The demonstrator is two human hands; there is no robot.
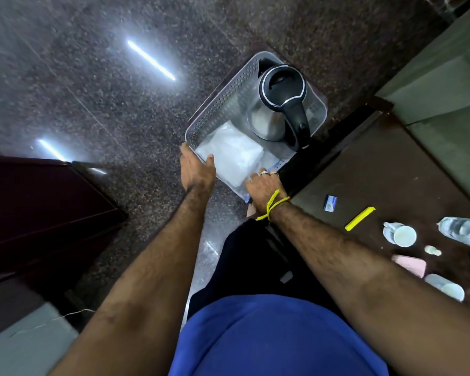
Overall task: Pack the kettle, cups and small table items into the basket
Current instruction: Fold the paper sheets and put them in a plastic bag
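A clear perforated plastic basket [223, 101] sits on the dark speckled floor beside a brown table [385, 169]. Inside it stands a steel kettle [278, 104] with a black lid and handle, and a white folded packet [232, 156] lies at the near end. My left hand [197, 169] grips the basket's near left corner. My right hand [263, 187], with rings and a yellow wrist thread, holds the near right rim. On the table lie a white cup [403, 236], a second cup [449, 290], a yellow stick [360, 218], a small blue-white box [330, 203] and a pink item [413, 264].
A clear water bottle [463, 232] lies at the table's right edge beside a small pale object [433, 250]. A dark wooden cabinet [38, 213] stands at the left. A grey-green cushioned seat [440, 85] is at the upper right. Ceiling lights reflect on the floor.
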